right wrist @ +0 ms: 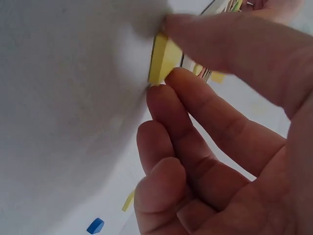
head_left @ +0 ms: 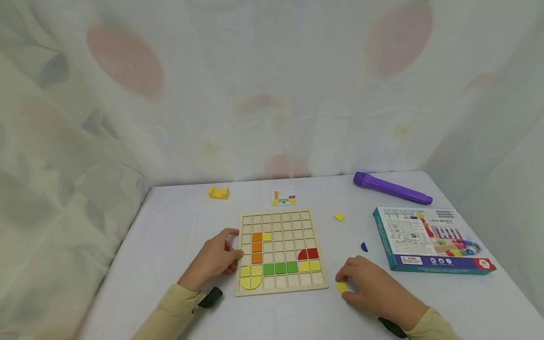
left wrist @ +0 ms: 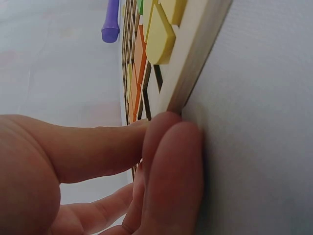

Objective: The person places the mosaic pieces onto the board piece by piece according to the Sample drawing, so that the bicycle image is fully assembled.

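Note:
A wooden grid board (head_left: 273,280) lies on the table with orange, yellow, green and red tiles in several of its squares. My left hand (head_left: 217,255) holds the board's left edge, its fingertips (left wrist: 171,147) against the rim in the left wrist view. Right of the board, my right hand (head_left: 367,285) pinches a yellow tile (head_left: 341,286) between thumb and fingers. This tile (right wrist: 164,58) looks flat with a thick side in the right wrist view; the fingers hide part of its outline. Beyond that hand lie a blue half-round tile (head_left: 364,247) and a yellow tile (head_left: 339,217).
A small pattern card (head_left: 283,195) lies behind the board. At the back left stands a yellow notched block (head_left: 218,192). A purple stick (head_left: 393,188) lies at the back right, with a printed box (head_left: 433,241) in front of it.

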`<state>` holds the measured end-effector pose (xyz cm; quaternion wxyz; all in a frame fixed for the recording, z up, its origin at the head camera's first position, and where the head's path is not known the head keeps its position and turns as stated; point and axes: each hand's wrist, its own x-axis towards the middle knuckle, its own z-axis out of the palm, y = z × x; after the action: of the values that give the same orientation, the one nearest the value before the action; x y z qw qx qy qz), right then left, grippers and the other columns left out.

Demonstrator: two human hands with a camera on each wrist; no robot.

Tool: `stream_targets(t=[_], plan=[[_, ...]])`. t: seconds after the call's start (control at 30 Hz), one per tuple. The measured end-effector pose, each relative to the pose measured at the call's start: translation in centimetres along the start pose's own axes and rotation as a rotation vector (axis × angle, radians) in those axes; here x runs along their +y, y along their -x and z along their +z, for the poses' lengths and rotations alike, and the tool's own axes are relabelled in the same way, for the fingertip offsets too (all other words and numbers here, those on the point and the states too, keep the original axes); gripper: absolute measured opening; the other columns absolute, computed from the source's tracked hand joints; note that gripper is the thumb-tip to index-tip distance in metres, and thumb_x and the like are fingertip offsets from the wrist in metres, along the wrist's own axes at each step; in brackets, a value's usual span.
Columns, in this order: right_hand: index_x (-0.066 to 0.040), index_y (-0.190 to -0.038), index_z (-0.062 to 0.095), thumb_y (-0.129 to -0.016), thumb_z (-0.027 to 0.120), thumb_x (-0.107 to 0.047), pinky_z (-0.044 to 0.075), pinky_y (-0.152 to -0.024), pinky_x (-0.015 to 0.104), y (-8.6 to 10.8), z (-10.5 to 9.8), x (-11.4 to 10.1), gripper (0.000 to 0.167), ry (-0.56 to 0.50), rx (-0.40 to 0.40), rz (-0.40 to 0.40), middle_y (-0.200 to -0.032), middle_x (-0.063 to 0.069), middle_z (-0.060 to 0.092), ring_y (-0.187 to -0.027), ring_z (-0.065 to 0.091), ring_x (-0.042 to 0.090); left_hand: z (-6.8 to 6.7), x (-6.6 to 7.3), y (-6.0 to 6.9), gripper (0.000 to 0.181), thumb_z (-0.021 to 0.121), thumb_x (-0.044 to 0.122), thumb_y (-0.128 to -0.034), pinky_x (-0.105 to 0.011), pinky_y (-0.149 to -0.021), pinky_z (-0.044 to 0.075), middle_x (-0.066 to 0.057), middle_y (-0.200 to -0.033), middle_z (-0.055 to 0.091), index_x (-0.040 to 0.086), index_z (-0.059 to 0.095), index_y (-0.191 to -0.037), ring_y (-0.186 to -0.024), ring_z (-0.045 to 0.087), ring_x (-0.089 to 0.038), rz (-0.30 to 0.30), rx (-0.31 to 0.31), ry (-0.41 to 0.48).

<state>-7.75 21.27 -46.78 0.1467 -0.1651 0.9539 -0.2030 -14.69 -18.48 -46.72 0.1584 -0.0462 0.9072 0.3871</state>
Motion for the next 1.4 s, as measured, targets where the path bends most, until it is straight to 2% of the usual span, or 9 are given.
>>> stream_targets(t=[0.1, 0.3, 0.5, 0.73, 0.9, 1.17, 1.4], plan=[[-0.032, -0.103, 0.079, -0.085, 0.091, -0.027, 0.060, -0.095, 0.038, 0.0, 0.1, 0.0, 0.022, 0.020, 0.019, -0.024, -0.102, -0.022, 0.066, -0.098, 0.056, 0.002, 0.0, 0.0, 0.0, 0.067, 0.081, 0.017, -0.0971, -0.031, -0.061, 0.058, -0.009, -0.094, 0.066, 0.015, 0.051, -0.157, -0.067, 0.068, -0.018, 0.000, -0.003, 0.010], [-0.032, -0.104, 0.079, -0.085, 0.092, -0.027, 0.061, -0.095, 0.036, -0.4, -0.1, -0.6, 0.023, 0.027, 0.057, -0.054, -0.103, -0.022, 0.066, -0.098, 0.057, 0.002, 0.1, 0.1, 0.1, 0.066, 0.080, 0.017, -0.0976, -0.032, -0.061, 0.058, -0.008, -0.094, 0.066, 0.016, 0.051, -0.157, -0.067, 0.068, -0.019, 0.007, -0.001, 0.011], [-0.028, -0.107, 0.081, -0.088, 0.090, -0.026, 0.061, -0.095, 0.034, -1.6, -0.1, -2.6, 0.021, 0.023, 0.100, -0.164, -0.104, -0.021, 0.068, -0.101, 0.057, 0.001, 0.0, 0.0, 0.2, 0.066, 0.080, 0.017, -0.0974, -0.032, -0.060, 0.058, -0.009, -0.093, 0.066, 0.016, 0.051, -0.157, -0.067, 0.068, -0.019, -0.002, 0.004, 0.009], [-0.021, -0.103, 0.081, -0.086, 0.089, -0.019, 0.057, -0.084, 0.027, -3.2, 0.8, -4.4, 0.018, 0.050, 0.174, -0.292, -0.100, -0.016, 0.068, -0.094, 0.053, 0.000, 0.0, 0.2, 0.2, 0.066, 0.081, 0.017, -0.0974, -0.032, -0.061, 0.058, -0.009, -0.093, 0.065, 0.015, 0.051, -0.157, -0.067, 0.068, -0.019, -0.005, 0.001, 0.013], [-0.021, -0.102, 0.082, -0.087, 0.089, -0.018, 0.054, -0.079, 0.024, -3.8, 1.2, -5.0, 0.017, 0.060, 0.170, -0.301, -0.097, -0.015, 0.066, -0.090, 0.049, 0.000, 0.0, 0.2, 0.2, 0.066, 0.081, 0.017, -0.0973, -0.032, -0.061, 0.059, -0.009, -0.093, 0.065, 0.015, 0.052, -0.156, -0.067, 0.067, -0.019, -0.006, 0.003, 0.021], [-0.020, -0.103, 0.081, -0.087, 0.086, -0.015, 0.053, -0.080, 0.023, -4.0, 1.6, -5.1, 0.017, 0.042, 0.175, -0.331, -0.097, -0.014, 0.065, -0.092, 0.050, 0.001, 0.1, 0.2, 0.1, 0.066, 0.081, 0.016, -0.0970, -0.032, -0.061, 0.059, -0.009, -0.093, 0.065, 0.015, 0.052, -0.156, -0.066, 0.068, -0.019, -0.001, 0.006, 0.021], [-0.021, -0.100, 0.081, -0.086, 0.088, -0.019, 0.051, -0.078, 0.023, -4.3, 1.7, -5.3, 0.016, 0.030, 0.197, -0.327, -0.095, -0.013, 0.064, -0.090, 0.047, 0.002, 0.1, 0.1, 0.2, 0.066, 0.081, 0.016, -0.0971, -0.031, -0.061, 0.060, -0.009, -0.094, 0.065, 0.015, 0.052, -0.156, -0.066, 0.067, -0.019, 0.001, 0.005, 0.022]])
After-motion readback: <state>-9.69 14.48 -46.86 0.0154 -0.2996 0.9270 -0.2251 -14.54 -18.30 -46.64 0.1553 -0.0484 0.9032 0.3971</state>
